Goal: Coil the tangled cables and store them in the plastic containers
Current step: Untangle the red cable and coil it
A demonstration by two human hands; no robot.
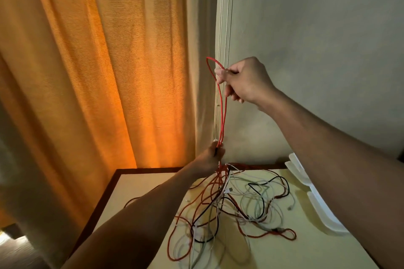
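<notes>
Stretching upright, seemingly taut: red cable (222, 116)

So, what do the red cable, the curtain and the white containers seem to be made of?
The red cable: likely braided fabric sheath, matte; a rope-like texture shows on its lower loops. The curtain: woven cloth, matte; visible weave and soft folds. The white containers: probably plastic, smooth, slightly glossy; thin moulded rims.

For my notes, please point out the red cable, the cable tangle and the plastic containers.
red cable (220, 135), head view, lifted double strand.
cable tangle (229, 203), head view, middle of the pile.
plastic containers (325, 216), head view, nearest one's white wall.
</notes>
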